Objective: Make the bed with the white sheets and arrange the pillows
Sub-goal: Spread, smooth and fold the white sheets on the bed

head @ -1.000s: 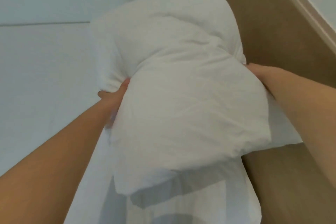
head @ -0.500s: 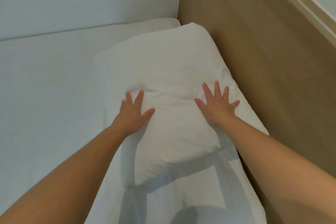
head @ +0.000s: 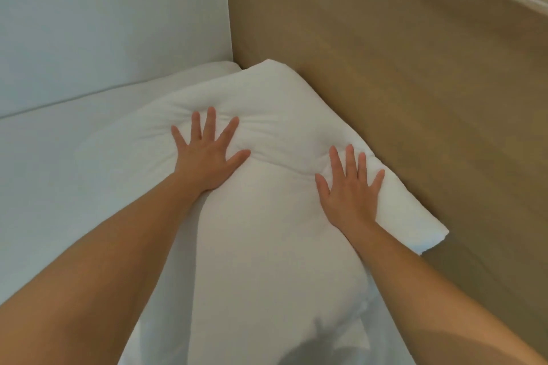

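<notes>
While both palms lie flat on it, the white pillow [head: 267, 216] rests on the bed, its far end tucked into the corner at 12 o'clock where the tan wooden headboard [head: 415, 98] meets the pale wall [head: 103, 9]. Its long side runs from that corner down toward 6 o'clock, and its right edge lies against the headboard, with one flat corner of the case sticking out at about 3 o'clock.

The left hand [head: 204, 157] presses on the pillow at roughly 10 o'clock from the pillow's middle, fingers straight and fanned wide, thumb out to the right. The filling dips under it, and creases spread from the fingertips. The right hand [head: 348, 195] presses at roughly 2 o'clock, nearer the headboard, also flat with fingers spread, and a shallow fold runs between the two hands. Neither hand curls round the fabric. Both bare forearms reach in from the lower corners of the view.

The white sheet [head: 59, 187] covers the mattress from 7 to 10 o'clock, smooth and flat up to the wall. Near 6 o'clock more white fabric lies under the pillow's near end, possibly a second pillow or a folded layer; everything is too white to tell.
</notes>
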